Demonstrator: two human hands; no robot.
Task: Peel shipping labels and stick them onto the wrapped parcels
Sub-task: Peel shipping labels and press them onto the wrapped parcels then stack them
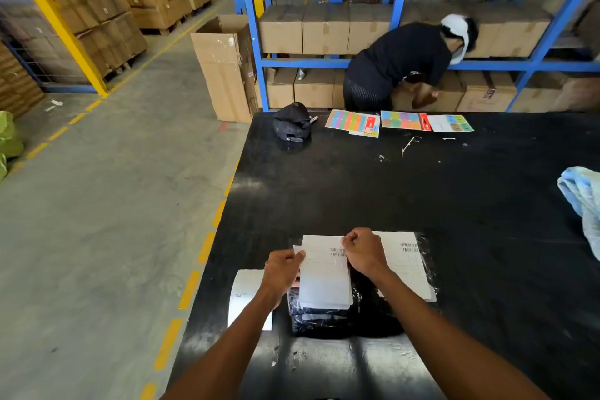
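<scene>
White labels (pixel 324 279) in a small stack sit over a black wrapped parcel (pixel 324 318) at the near edge of the desk (pixel 389 188); the left hand (pixel 282 269) pinches the stack's left edge, the right hand (pixel 363 252) its top corner. Peeling seems the step in hand; next the top label must come free cleanly and be pressed flat on the parcel.

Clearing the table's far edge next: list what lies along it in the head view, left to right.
Black cap, red-tipped marker, striped coloured sheet, coloured sheet with red strip, pale sheet with green squares.
</scene>
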